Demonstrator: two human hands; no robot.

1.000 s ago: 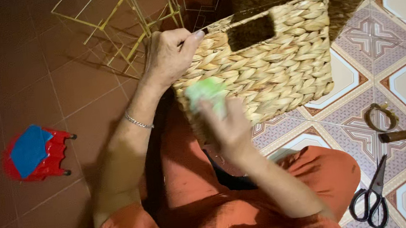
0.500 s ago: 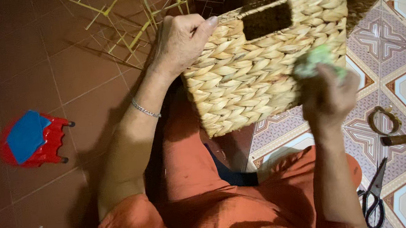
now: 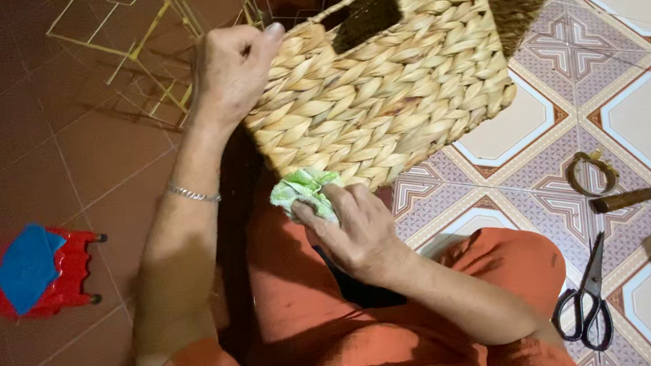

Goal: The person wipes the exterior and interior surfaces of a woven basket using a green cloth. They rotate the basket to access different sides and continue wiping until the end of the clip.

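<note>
A woven straw basket (image 3: 387, 81) with a rectangular handle slot is tilted over my lap in the head view. My left hand (image 3: 231, 73) grips its upper left corner, a thin bracelet on that wrist. My right hand (image 3: 349, 224) presses a crumpled green and white cloth (image 3: 302, 189) against the basket's lower left edge. I sit on the floor in orange trousers.
A red plastic stool with a blue top (image 3: 39, 270) lies at the left. Black scissors (image 3: 587, 301), a wooden-handled knife (image 3: 645, 193) and a small fibre ring (image 3: 591, 173) lie on the patterned tiles at the right. Yellow wire frames (image 3: 138, 50) stand behind the basket.
My right hand with the cloth swung from the basket's middle to its right side, then down to the lower left edge. The basket has tilted and shifted slightly.
</note>
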